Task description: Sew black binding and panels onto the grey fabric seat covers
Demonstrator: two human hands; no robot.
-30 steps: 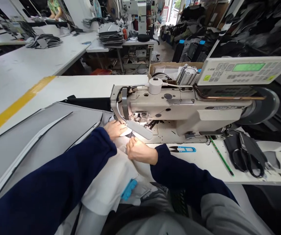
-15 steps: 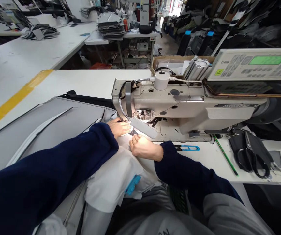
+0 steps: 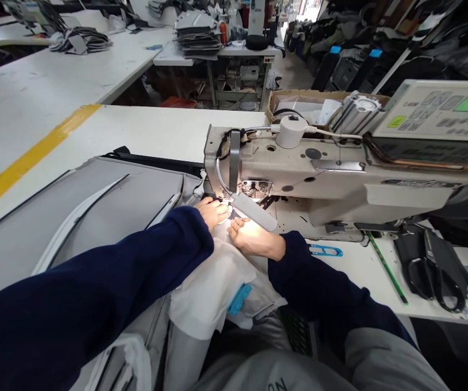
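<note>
My left hand [image 3: 214,213] lies with its fingers flat on the work beside the needle area of a beige sewing machine [image 3: 299,187]. My right hand [image 3: 251,237] is closed, its curled fingers pinching the edge of white fabric [image 3: 212,277] just in front of the machine's head. A grey lamp head [image 3: 255,212] lights this spot and partly covers the needle and presser foot. Between the hands shows a small dark piece, too hidden to name. The white fabric hangs over the table edge towards my lap, with a blue piece [image 3: 239,298] on it.
A large grey sewn panel [image 3: 136,190] with dark edging spreads to the left. Right of my right hand lie blue thread snips [image 3: 327,250], a green pencil [image 3: 386,266] and black scissors [image 3: 435,277]. A control panel [image 3: 441,111] stands above the machine; a cardboard box [image 3: 272,100] is behind it.
The whole view has swung slightly left, so everything sits further right in it. Both hands stay by the needle area, with little visible change in their grip.
</note>
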